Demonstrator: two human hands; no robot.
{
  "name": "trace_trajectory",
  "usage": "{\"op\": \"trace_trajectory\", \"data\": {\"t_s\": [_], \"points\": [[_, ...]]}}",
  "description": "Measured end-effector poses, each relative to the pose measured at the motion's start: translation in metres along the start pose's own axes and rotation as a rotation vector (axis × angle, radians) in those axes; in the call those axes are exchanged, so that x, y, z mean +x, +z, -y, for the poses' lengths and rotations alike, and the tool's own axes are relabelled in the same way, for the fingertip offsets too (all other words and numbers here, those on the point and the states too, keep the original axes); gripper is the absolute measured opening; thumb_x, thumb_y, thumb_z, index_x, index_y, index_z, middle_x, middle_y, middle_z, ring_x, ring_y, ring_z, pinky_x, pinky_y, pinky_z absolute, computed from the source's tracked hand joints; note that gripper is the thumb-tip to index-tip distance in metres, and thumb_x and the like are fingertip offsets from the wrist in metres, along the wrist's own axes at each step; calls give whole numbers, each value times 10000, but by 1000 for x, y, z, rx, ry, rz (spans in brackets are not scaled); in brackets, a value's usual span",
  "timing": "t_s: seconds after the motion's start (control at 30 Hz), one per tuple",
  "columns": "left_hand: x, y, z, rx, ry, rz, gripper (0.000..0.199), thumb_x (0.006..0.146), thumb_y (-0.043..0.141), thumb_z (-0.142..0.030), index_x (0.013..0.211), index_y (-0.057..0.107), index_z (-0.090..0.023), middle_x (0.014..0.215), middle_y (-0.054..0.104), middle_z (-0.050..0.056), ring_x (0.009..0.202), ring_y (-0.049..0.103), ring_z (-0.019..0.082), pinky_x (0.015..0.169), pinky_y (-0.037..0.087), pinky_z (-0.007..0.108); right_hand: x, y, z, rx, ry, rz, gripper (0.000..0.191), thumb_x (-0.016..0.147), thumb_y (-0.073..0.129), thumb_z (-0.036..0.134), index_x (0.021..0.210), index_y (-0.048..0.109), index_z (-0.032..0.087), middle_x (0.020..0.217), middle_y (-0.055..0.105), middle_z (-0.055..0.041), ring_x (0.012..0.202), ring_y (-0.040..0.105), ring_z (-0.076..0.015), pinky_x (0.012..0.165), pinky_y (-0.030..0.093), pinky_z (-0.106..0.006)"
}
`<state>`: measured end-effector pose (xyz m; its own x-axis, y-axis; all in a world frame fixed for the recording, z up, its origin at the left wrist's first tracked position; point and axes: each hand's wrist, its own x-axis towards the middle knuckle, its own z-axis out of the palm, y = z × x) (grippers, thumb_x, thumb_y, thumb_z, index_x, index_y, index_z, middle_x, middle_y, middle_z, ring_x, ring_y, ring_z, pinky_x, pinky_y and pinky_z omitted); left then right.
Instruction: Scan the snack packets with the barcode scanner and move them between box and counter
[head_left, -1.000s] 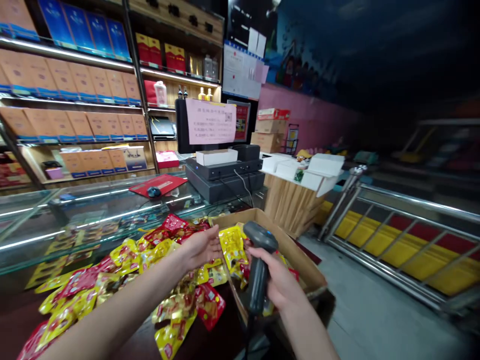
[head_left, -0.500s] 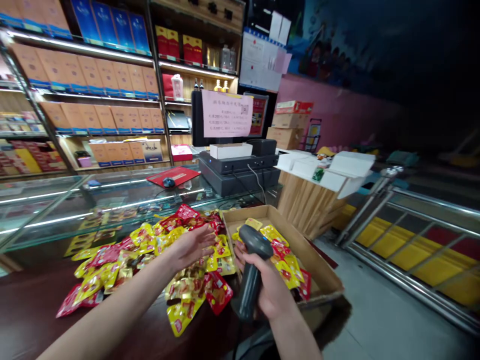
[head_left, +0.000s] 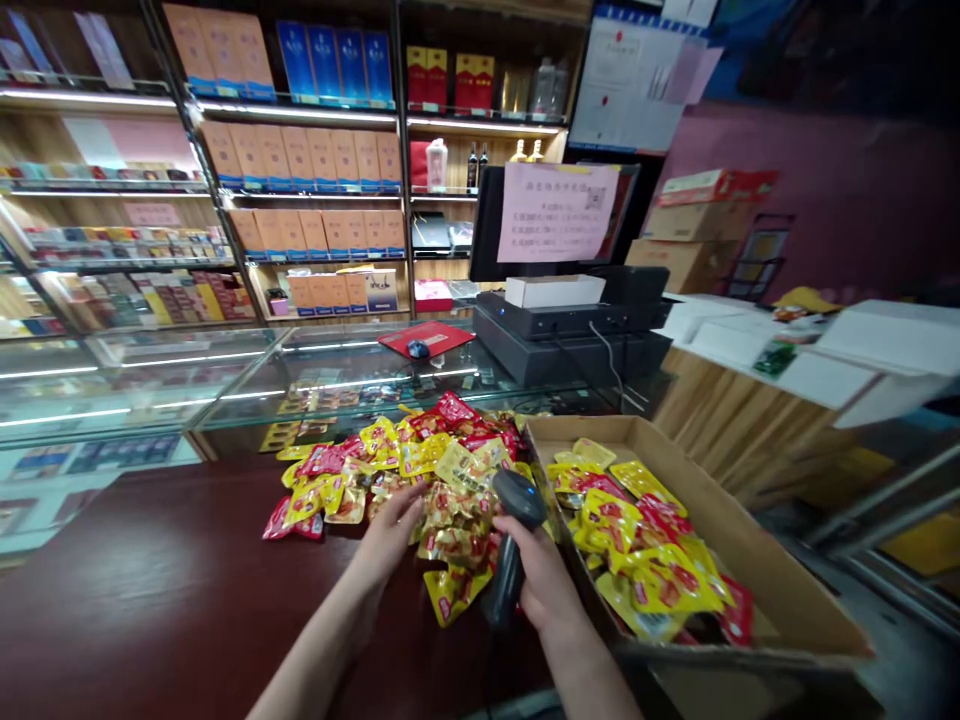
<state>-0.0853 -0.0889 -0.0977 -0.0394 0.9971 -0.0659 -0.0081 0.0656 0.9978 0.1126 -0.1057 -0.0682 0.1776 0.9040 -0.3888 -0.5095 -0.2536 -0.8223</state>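
- left hand [head_left: 390, 535]: fingers half open, empty, at the 6 o'clock edge of a heap of yellow-and-red foil snack packets [head_left: 457, 510]
- right hand [head_left: 544, 585]: fingers wrapped shut around a black plastic barcode scanner [head_left: 519, 498]
- open brown cardboard box [head_left: 750, 560] at 3 o'clock, holding more packets

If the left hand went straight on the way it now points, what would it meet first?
The left hand would meet the heap of snack packets first; its fingertips seem at or just short of them, though depth is unclear.

The left hand [head_left: 390, 535] is angling up and inward with its fingers loosely parted, while the right hand [head_left: 536, 580], near it, is curling its fingers tightly closed.
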Motion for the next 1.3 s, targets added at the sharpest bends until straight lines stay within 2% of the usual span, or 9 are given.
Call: {"op": "trace_trajectory", "data": {"t_s": [0.17, 0.33, 0.43, 0.53, 0.67, 0.8, 0.93, 1.07, 1.3], "points": [[-6, 17, 20, 243, 245, -10, 406, 776, 618, -323, 1167, 632, -217, 1251, 580, 103, 1194, 494, 251, 1053, 322, 392, 1, -2, -10, 16, 54, 15, 329, 514, 789, 226, 819, 688, 152, 776, 704, -2, 725, 633, -141, 650, 485, -218], [-10, 23, 14, 300, 281, -6, 568, 617, 738, -186, 1171, 637, -258, 1215, 567, 99, 1178, 479, 286, 1067, 291, 403, -2, 4, -13, 73, 23, 109, 310, 564, 764, 199, 861, 687, 159, 888, 719, -36, 845, 661, -184, 730, 513, -253], [-9, 21, 11, 372, 264, -38, 563, 622, 732, -171, 1163, 637, -294, 1178, 582, 79, 1131, 504, 287, 1042, 314, 405, -3, 13, -10, 114, 45, 168, 310, 570, 753, 182, 872, 687, 161, 965, 713, -56, 884, 669, -210, 745, 527, -279], [-8, 16, 7, 443, 225, -111, 388, 731, 660, -237, 1115, 658, -292, 1127, 623, 70, 1091, 532, 274, 1011, 337, 389, -3, 23, -5, 131, 69, 262, 305, 570, 750, 171, 868, 688, 155, 1054, 694, -69, 952, 660, -219, 815, 520, -296], [-3, 5, -4, 386, 214, -182, 239, 731, 675, -353, 943, 708, -248, 1006, 663, 65, 1054, 536, 274, 926, 384, 338, -2, 30, -1, 71, 30, 304, 305, 580, 737, 186, 882, 701, 164, 987, 714, -54, 992, 643, -204, 840, 500, -278], [7, -4, -22, 230, 107, 7, 285, 697, 689, -456, 680, 647, -175, 671, 597, 15, 684, 534, 177, 624, 394, 249, 2, 38, 2, -17, -3, 382, 277, 574, 729, 183, 851, 719, 168, 911, 728, -46, 953, 643, -190, 846, 474, -266], [17, -6, -41, 117, -18, 205, 372, 711, 652, -528, 727, 628, -158, 616, 552, -22, 549, 450, 100, 523, 327, 210, 3, 48, 8, -81, -52, 455, 267, 565, 735, 195, 830, 718, 168, 823, 723, -38, 909, 646, -200, 828, 468, -277], [29, -5, -51, 3, -41, 226, 405, 675, 686, -538, 805, 640, -157, 637, 555, -21, 536, 450, 88, 501, 321, 201, 2, 53, 12, -151, -120, 419, 238, 589, 718, 217, 817, 696, 151, 764, 702, -24, 844, 638, -201, 769, 472, -277], [64, -12, -56, -75, -81, 120, 409, 581, 762, -516, 728, 624, -161, 639, 592, -2, 553, 508, 106, 478, 318, 205, -9, 48, 9, -320, -297, 398, 198, 632, 683, 234, 812, 673, 153, 792, 697, -23, 796, 628, -189, 685, 483, -259]]}}
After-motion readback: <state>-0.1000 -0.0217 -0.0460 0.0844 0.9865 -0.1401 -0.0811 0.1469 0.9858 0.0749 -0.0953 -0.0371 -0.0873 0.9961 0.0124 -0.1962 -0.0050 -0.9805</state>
